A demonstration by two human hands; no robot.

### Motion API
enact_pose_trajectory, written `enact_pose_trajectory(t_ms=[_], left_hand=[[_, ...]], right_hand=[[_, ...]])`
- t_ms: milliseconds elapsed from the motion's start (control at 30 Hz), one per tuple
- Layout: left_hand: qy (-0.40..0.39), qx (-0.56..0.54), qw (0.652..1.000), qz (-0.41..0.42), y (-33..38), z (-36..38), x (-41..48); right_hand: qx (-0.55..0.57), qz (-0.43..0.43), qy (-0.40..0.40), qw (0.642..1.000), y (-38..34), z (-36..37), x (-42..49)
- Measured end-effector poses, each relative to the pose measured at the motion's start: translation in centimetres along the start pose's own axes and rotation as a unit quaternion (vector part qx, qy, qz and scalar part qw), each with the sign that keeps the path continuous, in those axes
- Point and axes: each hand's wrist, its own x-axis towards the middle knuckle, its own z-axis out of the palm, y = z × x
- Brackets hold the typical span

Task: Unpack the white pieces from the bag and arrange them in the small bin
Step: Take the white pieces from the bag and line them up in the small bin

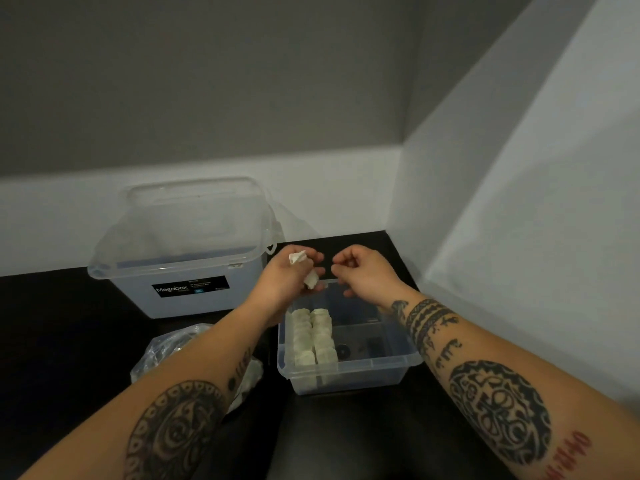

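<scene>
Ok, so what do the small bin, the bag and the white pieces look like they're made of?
Small bin: clear, glossy hard plastic; the dark surface shows through its walls. Bag: thin clear plastic film, crinkled with shiny glints. White pieces: matte, off-white, soft-looking, perhaps foam or wadded paper; the picture leaves that open.

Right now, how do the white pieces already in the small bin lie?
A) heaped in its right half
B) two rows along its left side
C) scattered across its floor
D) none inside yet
B: the white pieces form two neat rows against the left wall of the small bin; its right part holds none.
</scene>
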Motion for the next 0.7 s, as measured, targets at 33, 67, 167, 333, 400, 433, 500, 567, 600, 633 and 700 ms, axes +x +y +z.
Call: enact_pose_trajectory(t_ms=[33,67,167,333,400,433,500,567,600,633,700], left_hand=[[-0.018,0.017,1.0,0.013,-0.1,0.0,-0.1],[-0.025,0.034,0.999,0.022,-0.3,0.0,-0.2],[-0.031,0.068,0.996,0.04,-0.6,0.0,-0.2],[0.011,0.149,0.987,0.053,-1.2,0.1,-0.2],[0.021,0.183,0.981,0.062,-1.3,0.1,-0.2],[0.02,0.197,0.978,0.064,-1.4,0.2,-0.3],[0.018,0.22,0.973,0.065,-1.3,0.3,-0.5],[0.008,0.241,0.968,0.071,-1.3,0.2,-0.8],[-0.002,0.241,0.968,0.073,-1.2,0.2,-0.9],[-0.014,0.231,0.97,0.071,-1.3,0.0,-1.0],[-0.036,0.194,0.979,0.056,-1.4,-0.2,-1.2]], right_hand=[[0.016,-0.011,0.008,1.0,-0.1,-0.1,0.0],[0.025,-0.02,0.011,0.999,-0.1,-0.3,-0.1],[0.026,-0.032,-0.007,0.999,-0.1,-0.5,-0.5],[0.041,-0.035,-0.046,0.997,0.1,-0.2,-1.3],[0.046,-0.044,-0.062,0.996,0.0,-0.1,-1.5],[0.045,-0.048,-0.065,0.996,0.0,0.1,-1.6],[0.03,-0.048,-0.058,0.997,0.0,0.5,-1.5],[0.02,-0.04,-0.055,0.997,0.1,0.8,-1.4],[0.018,-0.034,-0.055,0.998,0.1,0.9,-1.3],[0.014,-0.029,-0.054,0.998,0.1,0.9,-1.2],[-0.005,-0.026,-0.042,0.999,-0.1,0.8,-1.0]])
